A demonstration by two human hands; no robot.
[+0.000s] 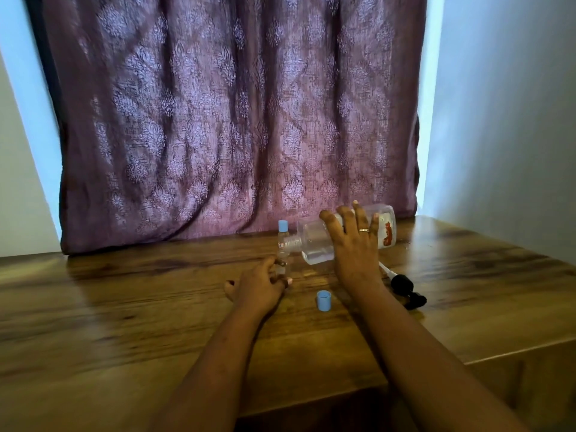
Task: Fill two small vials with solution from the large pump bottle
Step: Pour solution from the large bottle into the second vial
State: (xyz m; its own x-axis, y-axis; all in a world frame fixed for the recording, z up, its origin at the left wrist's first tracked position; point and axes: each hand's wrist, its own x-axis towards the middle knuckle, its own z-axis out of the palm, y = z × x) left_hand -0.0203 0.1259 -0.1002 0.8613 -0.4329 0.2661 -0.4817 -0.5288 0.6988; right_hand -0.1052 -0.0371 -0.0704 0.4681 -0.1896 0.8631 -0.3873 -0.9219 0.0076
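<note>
Head view: the bottle (pixel 314 241) lies nearly level above the far middle of the table (pixel 124 307). Its long axis runs left to right, with the open neck pointing left and slightly down and the labelled base raised to the right. Clear liquid has pooled along its lower side. The right hand (pixel 352 241) grips it from above, fingers spread and wrapped over the body. Just below the neck, the left hand (pixel 258 288) holds an uncapped vial (pixel 283 264) upright on the table, fingertips curled round it. Whether the neck touches the vial's mouth cannot be told. A capped vial (pixel 282 236) stands upright right behind, partly overlapped by the bottle's neck. A loose blue cap (pixel 324 300) sits open end up on the table between the two forearms. The black pump (pixel 405 289) lies on its side to the right of the right wrist, its white tube pointing back towards the bottle. A patterned curtain (pixel 233 120) hangs behind the table. In all: one bottle, two vials, two blue caps and one pump.
</note>
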